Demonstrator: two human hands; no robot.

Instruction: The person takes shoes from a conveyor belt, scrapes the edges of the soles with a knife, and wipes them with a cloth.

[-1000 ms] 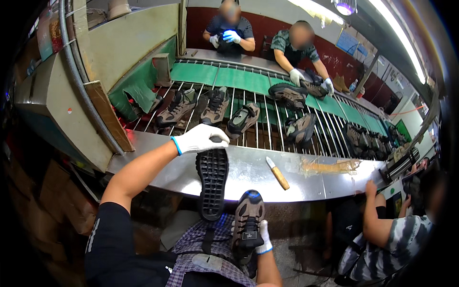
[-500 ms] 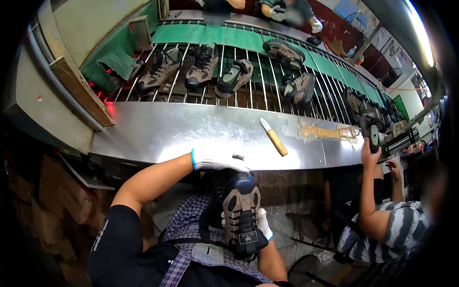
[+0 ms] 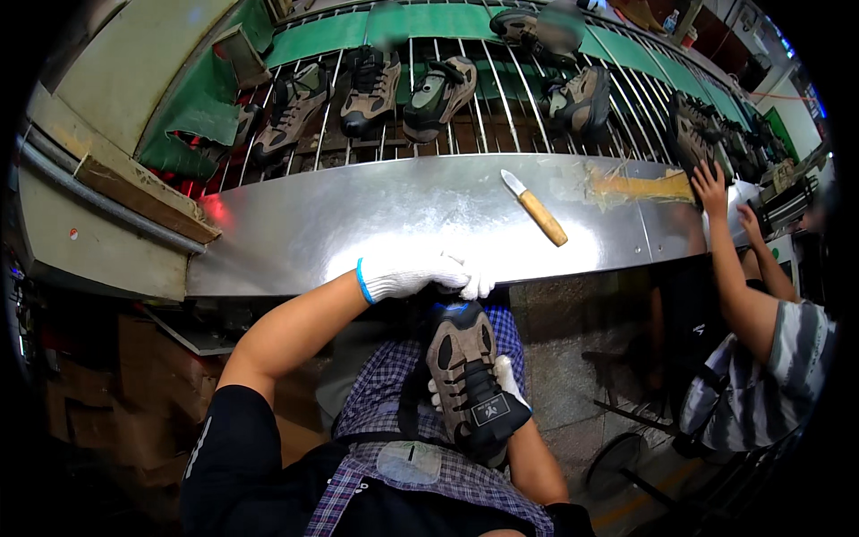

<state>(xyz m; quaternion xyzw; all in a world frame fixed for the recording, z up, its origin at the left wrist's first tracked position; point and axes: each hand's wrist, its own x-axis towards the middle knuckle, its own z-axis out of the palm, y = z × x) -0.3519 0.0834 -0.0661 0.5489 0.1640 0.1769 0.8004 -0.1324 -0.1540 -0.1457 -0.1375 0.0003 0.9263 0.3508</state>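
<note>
A brown and black lace-up shoe (image 3: 467, 353) with blue at its toe lies over my lap, toe pointing away from me. My right hand (image 3: 510, 380), in a white glove, grips it around the midfoot, fingers showing on both sides. My left hand (image 3: 429, 275), in a white glove with a blue cuff, is at the toe end with its fingers curled down. What those fingers pinch, if anything, is hidden. A knife (image 3: 540, 215) with a wooden handle and short blade lies on the metal ledge (image 3: 331, 215) beyond my hands.
Past the ledge runs a rack of metal rods (image 3: 483, 107) with green strips and several similar shoes (image 3: 371, 89). A beige housing (image 3: 98, 215) stands at the left. At the right, a co-worker's hand (image 3: 710, 188) touches a shoe by the rack.
My view has shifted, so the rack sits higher. My left hand's fingers have curled further over the toe end. The co-worker's shoe has gone from raised in the hand to the rack's edge.
</note>
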